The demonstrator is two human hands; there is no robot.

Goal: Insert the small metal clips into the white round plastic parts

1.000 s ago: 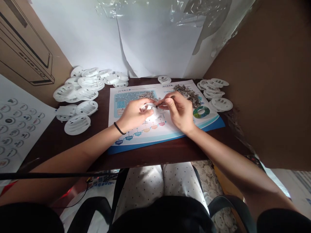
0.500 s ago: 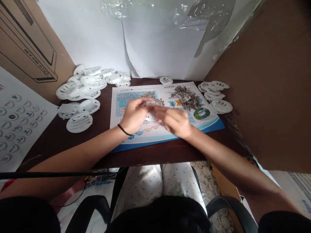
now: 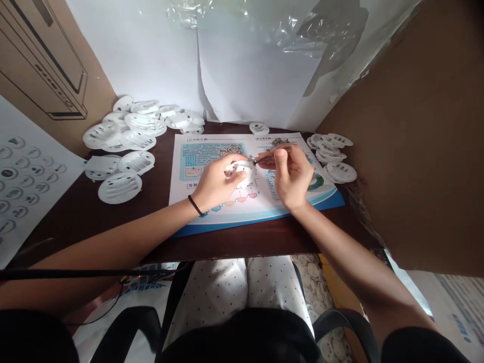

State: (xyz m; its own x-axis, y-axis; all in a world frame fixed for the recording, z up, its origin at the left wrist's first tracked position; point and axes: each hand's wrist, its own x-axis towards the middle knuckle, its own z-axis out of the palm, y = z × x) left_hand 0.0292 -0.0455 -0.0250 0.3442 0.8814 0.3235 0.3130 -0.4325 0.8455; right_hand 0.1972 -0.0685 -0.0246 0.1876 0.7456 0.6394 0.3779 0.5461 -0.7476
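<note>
My left hand point(image 3: 217, 182) is closed round a small white plastic disc point(image 3: 239, 172), holding it over a printed paper sheet point(image 3: 212, 151) on the dark table. My right hand point(image 3: 291, 174) pinches a thin dark tool point(image 3: 269, 156) whose tip points left, close to the disc. Behind the hands, two small heaps of tiny metal parts point(image 3: 229, 150) lie on the sheet; the right heap is mostly hidden by my right hand.
Many white round plastic discs point(image 3: 126, 136) lie piled at the table's back left, and a smaller group of discs point(image 3: 335, 156) at the right. Cardboard walls point(image 3: 416, 141) stand left and right, white paper behind. A black cable point(image 3: 75, 274) crosses near my lap.
My right hand moved back up and to the right, and now holds the thin tool to the disc. The left hand stayed on the disc. The camera tilted slightly.
</note>
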